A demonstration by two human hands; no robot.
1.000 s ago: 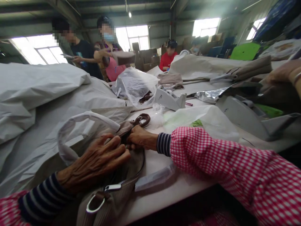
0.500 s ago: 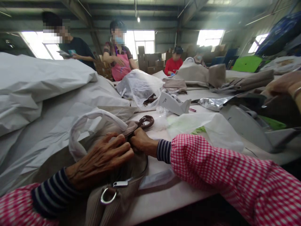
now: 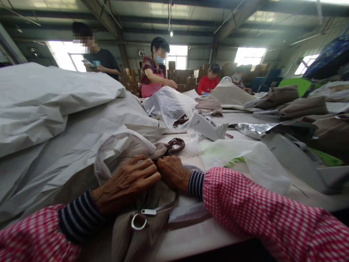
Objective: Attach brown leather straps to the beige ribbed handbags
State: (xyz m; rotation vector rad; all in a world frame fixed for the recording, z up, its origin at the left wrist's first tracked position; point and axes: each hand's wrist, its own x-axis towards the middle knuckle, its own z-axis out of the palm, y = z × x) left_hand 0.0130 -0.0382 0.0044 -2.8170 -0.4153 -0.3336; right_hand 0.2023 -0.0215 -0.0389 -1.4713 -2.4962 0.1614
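A taupe ribbed bag lies in front of me, with a metal ring and a zipper pull near its lower end. My left hand rests on the bag's upper part, fingers bent over its edge. My right hand is closed at the opening, its fingertips hidden by the bag's edge. The two hands nearly touch. A handle wrapped in white arches up behind my left hand. Just beyond my right hand sits a coiled brown strap.
White sheeting is heaped at left. Clear plastic, a grey-white box piece and a translucent bag lie beyond. More taupe bags are at right. Several people stand or sit across the table.
The view has shifted, so the scene sits lower and further right. Both hands stay at the bag. The hand at the far right has left view, and the masked person's arm now reaches outward.
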